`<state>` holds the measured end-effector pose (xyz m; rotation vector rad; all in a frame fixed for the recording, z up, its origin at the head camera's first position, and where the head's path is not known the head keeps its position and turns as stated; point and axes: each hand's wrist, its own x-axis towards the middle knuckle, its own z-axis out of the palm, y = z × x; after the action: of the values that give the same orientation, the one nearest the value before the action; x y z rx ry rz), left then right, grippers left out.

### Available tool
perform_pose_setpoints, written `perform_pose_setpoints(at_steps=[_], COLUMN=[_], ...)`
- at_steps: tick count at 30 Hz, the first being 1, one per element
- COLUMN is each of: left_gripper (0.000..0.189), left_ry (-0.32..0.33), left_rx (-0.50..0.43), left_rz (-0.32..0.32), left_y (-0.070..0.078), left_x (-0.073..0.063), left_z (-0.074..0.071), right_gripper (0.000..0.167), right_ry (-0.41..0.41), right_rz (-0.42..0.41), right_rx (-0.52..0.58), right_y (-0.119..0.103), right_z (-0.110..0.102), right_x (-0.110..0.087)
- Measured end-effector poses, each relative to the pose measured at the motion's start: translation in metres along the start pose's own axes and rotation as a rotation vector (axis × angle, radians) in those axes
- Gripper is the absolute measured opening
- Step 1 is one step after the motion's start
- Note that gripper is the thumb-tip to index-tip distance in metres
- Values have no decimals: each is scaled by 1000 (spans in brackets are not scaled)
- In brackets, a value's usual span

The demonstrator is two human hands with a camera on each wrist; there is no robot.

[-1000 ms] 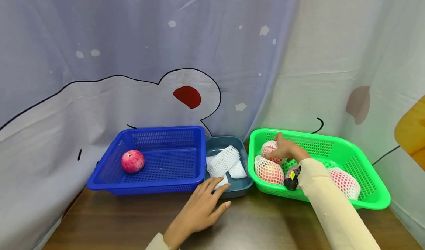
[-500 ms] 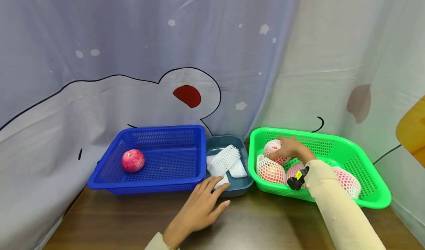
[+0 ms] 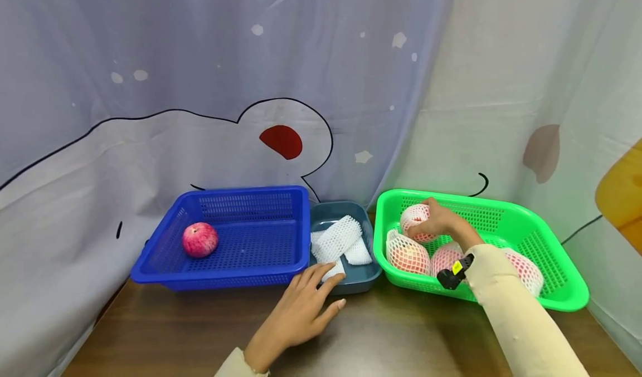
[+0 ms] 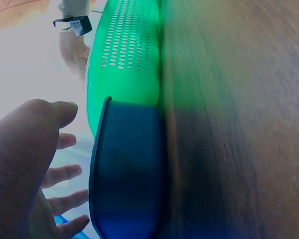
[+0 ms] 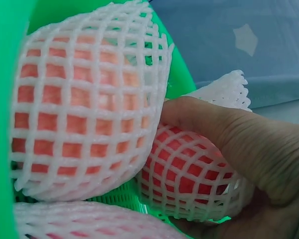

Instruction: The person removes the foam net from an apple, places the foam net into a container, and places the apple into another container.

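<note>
To my judgement, the step in hand is the grasping of one small netted fruit (image 3: 414, 214); it lies in the green basket (image 3: 574, 294), near its ten o'clock corner; the right hand (image 3: 441, 224) is grasping it, thumb on one side and fingers on the other; the next move would call for a gentle lift, without dragging the bigger netted fruit (image 3: 407, 254) just beside, at six o'clock; the left hand (image 3: 298, 310) is released, its fingers relaxed and slightly spread, at the near rim of the teal box (image 3: 362, 281); whether it touches the white foam nets (image 3: 339, 238) inside, I cannot tell; at eleven o'clock, one bare red fruit (image 3: 200, 240) sits in the blue basket (image 3: 220, 277).
</note>
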<state>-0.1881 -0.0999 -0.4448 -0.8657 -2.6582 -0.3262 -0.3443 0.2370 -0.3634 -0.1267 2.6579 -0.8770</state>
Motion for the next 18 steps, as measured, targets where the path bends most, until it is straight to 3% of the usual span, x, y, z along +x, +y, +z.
perform_pose_setpoints(at_steps=[10,18], left_gripper=[49,49], left_ry=[-40,-63], left_rx=[6,-8], left_rz=[-30,-41], left_y=[1,1], left_x=[0,-1], left_z=[-3,0], right_gripper=[117,106], right_ry=[-19,57], right_rz=[29,-8], right_rx=[75,48], right_y=[-5,-1], right_z=[-1,-1], right_x=[-6,-6])
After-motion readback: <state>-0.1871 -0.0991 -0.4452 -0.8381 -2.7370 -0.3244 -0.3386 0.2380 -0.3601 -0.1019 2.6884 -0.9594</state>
